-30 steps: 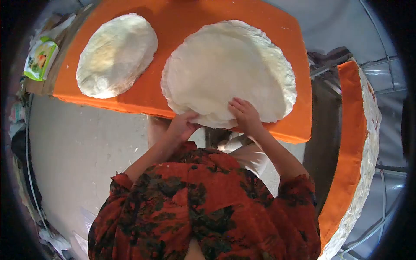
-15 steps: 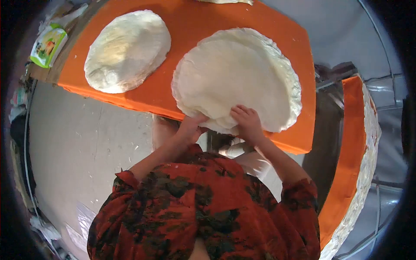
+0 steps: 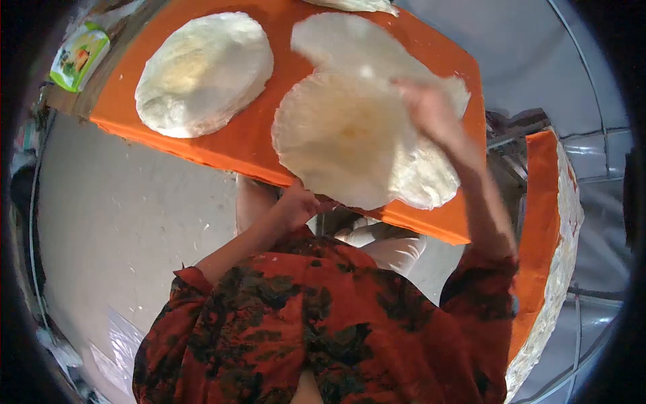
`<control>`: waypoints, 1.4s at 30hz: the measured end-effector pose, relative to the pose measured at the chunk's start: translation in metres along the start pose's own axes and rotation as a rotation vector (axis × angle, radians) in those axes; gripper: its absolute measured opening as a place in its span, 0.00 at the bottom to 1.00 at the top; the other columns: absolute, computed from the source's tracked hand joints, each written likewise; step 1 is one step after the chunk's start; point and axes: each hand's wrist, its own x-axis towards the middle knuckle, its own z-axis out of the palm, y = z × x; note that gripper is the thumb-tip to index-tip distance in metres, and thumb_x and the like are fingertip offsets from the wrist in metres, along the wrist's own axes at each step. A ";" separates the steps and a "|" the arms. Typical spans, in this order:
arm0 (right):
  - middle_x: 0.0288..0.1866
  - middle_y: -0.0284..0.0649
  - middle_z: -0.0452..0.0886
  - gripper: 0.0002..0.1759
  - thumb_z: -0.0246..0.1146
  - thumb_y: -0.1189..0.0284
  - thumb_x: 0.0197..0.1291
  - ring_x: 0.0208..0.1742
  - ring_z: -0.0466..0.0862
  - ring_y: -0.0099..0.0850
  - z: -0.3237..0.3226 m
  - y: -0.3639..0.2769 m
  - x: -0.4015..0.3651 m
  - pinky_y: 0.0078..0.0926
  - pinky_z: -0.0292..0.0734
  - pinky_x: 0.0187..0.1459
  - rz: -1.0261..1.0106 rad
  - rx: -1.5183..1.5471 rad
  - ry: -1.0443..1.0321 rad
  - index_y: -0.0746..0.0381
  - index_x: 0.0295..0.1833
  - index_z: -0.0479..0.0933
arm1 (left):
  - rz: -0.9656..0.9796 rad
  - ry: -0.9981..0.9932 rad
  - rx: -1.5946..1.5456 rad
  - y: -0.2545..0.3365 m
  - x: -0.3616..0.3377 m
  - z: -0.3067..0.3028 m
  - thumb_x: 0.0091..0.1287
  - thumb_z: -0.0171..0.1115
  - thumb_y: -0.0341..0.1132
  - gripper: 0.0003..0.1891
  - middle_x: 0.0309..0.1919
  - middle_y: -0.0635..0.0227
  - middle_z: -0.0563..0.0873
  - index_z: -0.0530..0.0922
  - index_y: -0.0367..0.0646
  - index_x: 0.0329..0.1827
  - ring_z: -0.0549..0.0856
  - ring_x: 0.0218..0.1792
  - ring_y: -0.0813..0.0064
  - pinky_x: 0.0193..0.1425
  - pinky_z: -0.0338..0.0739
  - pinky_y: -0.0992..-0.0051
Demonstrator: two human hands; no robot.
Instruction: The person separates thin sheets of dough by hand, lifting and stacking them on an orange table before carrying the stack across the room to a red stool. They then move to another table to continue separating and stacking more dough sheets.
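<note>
My left hand [image 3: 300, 204] is closed at the front edge of the orange-covered table [image 3: 269, 158], touching the near rim of a thin, round, pale sheet [image 3: 336, 135]. Over the right part of the table my right hand [image 3: 431, 111] is blurred by motion, at the edge of another pale, translucent sheet [image 3: 350, 44] that is lifted and spread toward the back. How its fingers hold the sheet is not clear. More pale sheets [image 3: 424, 178] lie under it on the right.
A stack of round pale sheets [image 3: 202, 74] lies on the table's left. Another sheet [image 3: 356, 5] shows at the back edge. A green and white packet [image 3: 79, 57] lies at the upper left. A second orange surface [image 3: 538, 229] with pale material curves along the right.
My right hand has moved from the near edge up and to the right. A thin sheet has come away from the pile and swings toward the back. My left hand stays near the front edge.
</note>
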 end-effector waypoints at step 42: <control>0.39 0.48 0.81 0.14 0.62 0.64 0.55 0.46 0.80 0.47 0.115 -0.103 -0.131 0.44 0.76 0.44 0.274 0.278 -0.159 0.62 0.42 0.76 | 0.194 0.215 0.274 -0.021 0.011 0.022 0.64 0.59 0.25 0.25 0.54 0.61 0.77 0.61 0.43 0.63 0.80 0.52 0.64 0.53 0.81 0.64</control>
